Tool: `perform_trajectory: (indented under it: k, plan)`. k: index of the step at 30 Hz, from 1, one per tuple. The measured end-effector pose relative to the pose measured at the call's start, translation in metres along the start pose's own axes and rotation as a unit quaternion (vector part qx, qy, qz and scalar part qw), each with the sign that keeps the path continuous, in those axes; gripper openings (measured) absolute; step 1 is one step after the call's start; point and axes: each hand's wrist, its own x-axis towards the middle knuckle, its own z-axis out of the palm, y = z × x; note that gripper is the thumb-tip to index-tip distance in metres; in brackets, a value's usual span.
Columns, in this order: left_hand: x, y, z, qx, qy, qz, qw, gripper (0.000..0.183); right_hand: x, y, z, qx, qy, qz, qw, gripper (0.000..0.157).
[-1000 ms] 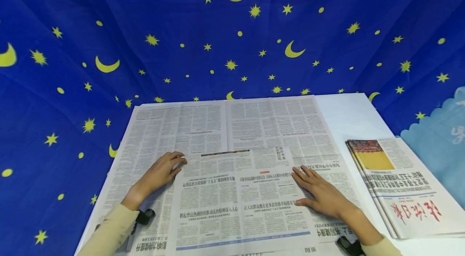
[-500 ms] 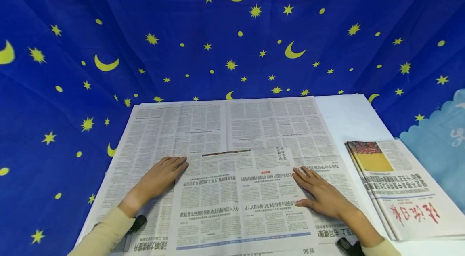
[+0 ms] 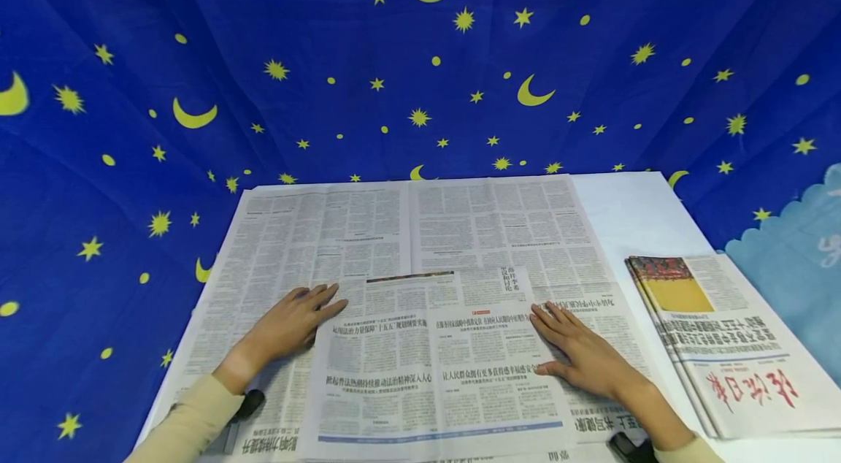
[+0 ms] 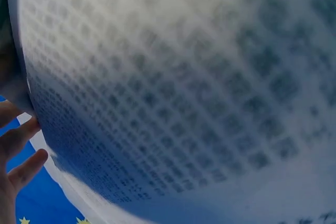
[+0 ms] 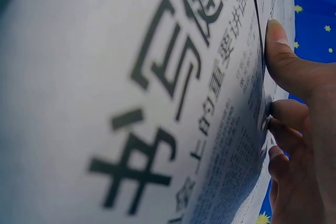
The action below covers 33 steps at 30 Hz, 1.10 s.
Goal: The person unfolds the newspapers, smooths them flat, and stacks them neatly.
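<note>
A smaller newspaper sheet [image 3: 381, 404] lies flat over a large spread newspaper [image 3: 282, 244] in the head view. My left hand [image 3: 285, 324] rests palm down at the smaller sheet's left edge, its fingers extended toward the upper left corner. On the opposite edge my right hand [image 3: 578, 350] lies with straight, spread fingers, the thumb on the smaller sheet. Printed paper [image 4: 157, 93] fills most of the left wrist view, with fingertips at its left side. The right wrist view shows the right thumb [image 5: 283, 61] and fingers touching paper with large printed characters.
A stack of folded newspapers [image 3: 742, 346] with red lettering lies at the right of the white table [image 3: 637, 222]. Behind and beside the table hangs a blue cloth [image 3: 342, 25] with yellow stars and moons.
My left hand has turned and shifted slightly along the smaller sheet's left edge, its curled fingers now straighter. The left forearm has moved a little left. My right hand stays in place.
</note>
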Motion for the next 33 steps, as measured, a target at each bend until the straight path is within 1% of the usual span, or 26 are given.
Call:
perform_trajectory:
  k: [4, 8, 13, 17, 19, 22, 24, 25, 27, 29, 32, 33]
  plan:
    - [0.001, 0.000, 0.000, -0.001, 0.004, 0.003, 1.0000, 0.057, -0.001, 0.000, 0.001, 0.001, 0.004, -0.003, 1.000, 0.086]
    - [0.001, 0.000, 0.000, -0.014, 0.006, 0.000, 0.9999, 0.052, -0.001, 0.000, 0.002, -0.002, 0.009, -0.007, 1.000, 0.087]
    - [0.003, -0.001, -0.001, -0.056, 0.001, -0.012, 0.9984, 0.047, 0.000, 0.000, 0.002, -0.004, 0.005, -0.002, 1.000, 0.087]
    - [0.005, -0.002, -0.005, -0.104, -0.012, -0.029, 0.9941, 0.041, 0.000, 0.001, 0.003, -0.015, 0.009, -0.014, 1.000, 0.085]
    - [0.006, -0.002, -0.008, -0.129, -0.028, -0.043, 0.9902, 0.040, 0.000, 0.001, 0.004, -0.026, 0.019, -0.031, 0.999, 0.080]
    - [0.006, -0.001, -0.010, -0.161, -0.045, -0.063, 0.9839, 0.041, -0.001, 0.003, 0.006, -0.053, 0.043, -0.066, 0.995, 0.063]
    - [0.006, -0.001, -0.011, -0.183, -0.044, -0.070, 0.9797, 0.043, 0.000, 0.004, 0.007, -0.072, 0.065, -0.094, 0.991, 0.054]
    - [0.006, -0.002, -0.011, -0.195, -0.039, -0.072, 0.9774, 0.043, 0.000, 0.005, 0.007, -0.080, 0.075, -0.107, 0.988, 0.053]
    - [0.006, -0.002, -0.012, -0.215, -0.026, -0.072, 0.9737, 0.045, 0.001, 0.006, 0.007, -0.096, 0.095, -0.126, 0.983, 0.055]
    - [0.006, -0.002, -0.014, -0.237, -0.015, -0.074, 0.9685, 0.049, 0.003, 0.007, 0.007, -0.104, 0.110, -0.133, 0.979, 0.059]
    - [0.006, 0.000, -0.015, -0.286, -0.010, -0.092, 0.9537, 0.048, 0.008, 0.006, 0.005, -0.107, 0.127, -0.132, 0.977, 0.059]
    - [0.006, -0.001, -0.011, -0.309, -0.003, -0.094, 0.9465, 0.043, 0.010, 0.007, 0.004, -0.104, 0.131, -0.131, 0.977, 0.059]
